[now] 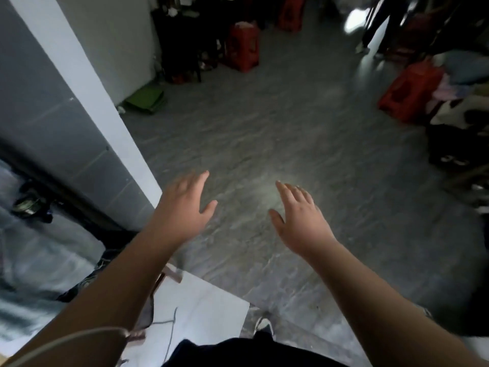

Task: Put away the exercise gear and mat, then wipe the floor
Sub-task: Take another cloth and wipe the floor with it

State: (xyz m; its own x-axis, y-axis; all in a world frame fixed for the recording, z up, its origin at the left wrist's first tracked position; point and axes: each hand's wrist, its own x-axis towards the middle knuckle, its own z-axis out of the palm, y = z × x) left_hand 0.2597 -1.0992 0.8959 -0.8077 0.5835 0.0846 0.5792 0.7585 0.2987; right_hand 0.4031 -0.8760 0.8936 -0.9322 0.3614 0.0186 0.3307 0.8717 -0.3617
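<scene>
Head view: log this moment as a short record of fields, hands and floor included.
left hand: open, fingers spread, holds nothing
right hand: open, fingers spread, holds nothing
floor: grey, bare between the hands
red stools: by the far wall, another at right
green object: on floor by wall
mat: not in view
</scene>
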